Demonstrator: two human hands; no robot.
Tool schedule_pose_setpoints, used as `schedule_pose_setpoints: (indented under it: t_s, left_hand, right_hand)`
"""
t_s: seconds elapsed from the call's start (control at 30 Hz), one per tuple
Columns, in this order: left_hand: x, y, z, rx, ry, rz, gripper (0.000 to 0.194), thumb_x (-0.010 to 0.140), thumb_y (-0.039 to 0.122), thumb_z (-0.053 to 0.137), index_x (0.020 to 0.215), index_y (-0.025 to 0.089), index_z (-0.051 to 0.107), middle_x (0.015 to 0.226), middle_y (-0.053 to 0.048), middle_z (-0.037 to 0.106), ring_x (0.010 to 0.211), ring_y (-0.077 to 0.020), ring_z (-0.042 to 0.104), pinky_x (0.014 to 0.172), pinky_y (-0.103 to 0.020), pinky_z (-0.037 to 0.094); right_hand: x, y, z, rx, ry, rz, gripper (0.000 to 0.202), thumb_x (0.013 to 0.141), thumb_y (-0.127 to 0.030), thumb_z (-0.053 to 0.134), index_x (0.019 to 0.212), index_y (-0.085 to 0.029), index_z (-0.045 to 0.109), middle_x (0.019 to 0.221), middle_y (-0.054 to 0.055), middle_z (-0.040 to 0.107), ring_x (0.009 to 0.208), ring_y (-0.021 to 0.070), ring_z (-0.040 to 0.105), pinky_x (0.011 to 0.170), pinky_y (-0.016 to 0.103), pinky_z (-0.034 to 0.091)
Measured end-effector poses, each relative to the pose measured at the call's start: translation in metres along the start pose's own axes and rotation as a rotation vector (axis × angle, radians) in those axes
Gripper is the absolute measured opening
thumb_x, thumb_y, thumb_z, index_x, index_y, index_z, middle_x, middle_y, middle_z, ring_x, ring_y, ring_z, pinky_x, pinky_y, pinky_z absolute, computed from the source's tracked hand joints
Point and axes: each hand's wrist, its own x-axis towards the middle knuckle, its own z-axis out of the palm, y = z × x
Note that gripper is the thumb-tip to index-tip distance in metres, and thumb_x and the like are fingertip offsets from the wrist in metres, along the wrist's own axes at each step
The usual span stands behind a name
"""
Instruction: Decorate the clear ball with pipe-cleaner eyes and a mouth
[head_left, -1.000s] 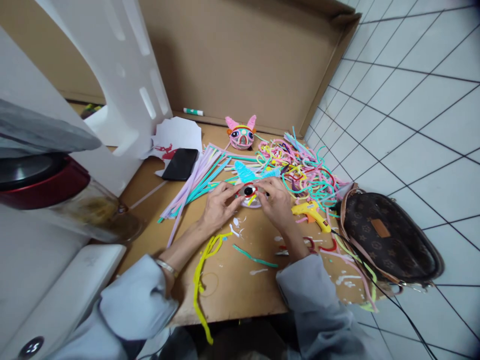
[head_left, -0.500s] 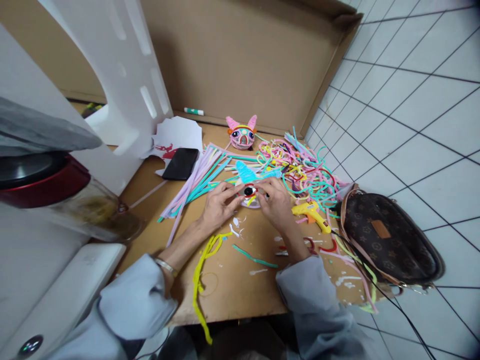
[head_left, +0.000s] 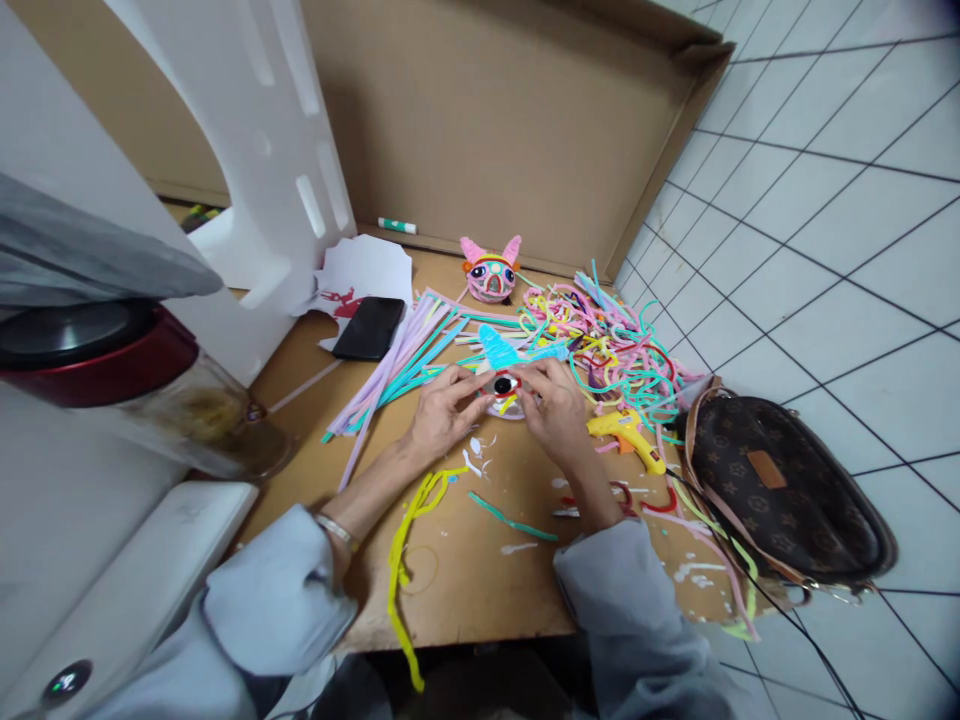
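Note:
Between my hands sits a craft animal head [head_left: 507,404] with light-blue fuzzy ears [head_left: 498,347] and a bit of yellow below its eye. My left hand [head_left: 447,412] is closed, its thumb and fingers pinching the near side of a black-and-white eye [head_left: 504,385] with a red rim. My right hand [head_left: 555,408] closes on the eye's other side, thumb and index finger against it. The fingers hide much of the head. Yellow pipe cleaners [head_left: 405,550] and a short teal pipe cleaner [head_left: 513,518] lie in front of the hands.
A pink-eared craft head [head_left: 490,280] stands behind, beside a tangled pipe-cleaner pile [head_left: 615,335]. Straight pipe cleaners [head_left: 397,365] and a phone [head_left: 369,328] lie left. A yellow glue gun [head_left: 628,438], partly hidden scissors [head_left: 566,512] and a brown bag [head_left: 787,485] are right.
The camera view has shifted slightly, so everything sits a little further right. Both hands keep their hold on the eye, and slightly more of its black centre shows.

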Motion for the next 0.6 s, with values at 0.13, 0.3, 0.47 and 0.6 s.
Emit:
schedule_pose_setpoints:
  t_s: [0.13, 0.3, 0.47, 0.6]
  left_hand:
    - [-0.0005, -0.0006, 0.0005, -0.005, -0.001, -0.006, 0.032, 0.09, 0.031, 0.061, 0.119, 0.021, 0.069, 0.09, -0.005, 0.064, 0.084, -0.0158, 0.059, 0.078, -0.03, 0.049]
    - [0.0, 0.0, 0.0005, -0.03, -0.005, -0.02, 0.033, 0.09, 0.032, 0.06, 0.12, 0.021, 0.068, 0.092, -0.005, 0.064, 0.085, -0.0163, 0.059, 0.08, -0.031, 0.049]
    - [0.0012, -0.0013, 0.0026, -0.077, 0.018, -0.076, 0.04, 0.087, 0.037, 0.064, 0.122, 0.017, 0.066, 0.087, -0.005, 0.064, 0.079, -0.0163, 0.059, 0.074, -0.03, 0.05]
    - [-0.0002, -0.0057, 0.0076, -0.173, 0.053, -0.161, 0.055, 0.082, 0.044, 0.069, 0.128, 0.015, 0.061, 0.087, -0.005, 0.064, 0.071, -0.0146, 0.058, 0.068, -0.029, 0.052]
  right_hand:
    - [0.0003, 0.0004, 0.0005, 0.003, 0.003, 0.005, 0.03, 0.087, -0.015, 0.053, 0.112, -0.021, 0.07, 0.101, 0.009, 0.063, 0.096, 0.024, 0.057, 0.086, 0.038, 0.047]
    - [0.0002, -0.0004, 0.0007, 0.005, 0.022, 0.004, 0.029, 0.087, -0.014, 0.053, 0.109, -0.019, 0.071, 0.098, 0.01, 0.063, 0.095, 0.0243, 0.058, 0.085, 0.039, 0.047]
    - [-0.0005, 0.0015, 0.0014, 0.002, 0.017, 0.001, 0.031, 0.084, -0.012, 0.053, 0.109, -0.016, 0.071, 0.1, 0.011, 0.063, 0.095, 0.0247, 0.058, 0.085, 0.038, 0.047]
    - [-0.0006, 0.0025, 0.0014, 0.007, 0.023, 0.009, 0.029, 0.085, -0.014, 0.054, 0.107, -0.02, 0.072, 0.098, 0.009, 0.064, 0.093, 0.0237, 0.058, 0.083, 0.038, 0.048]
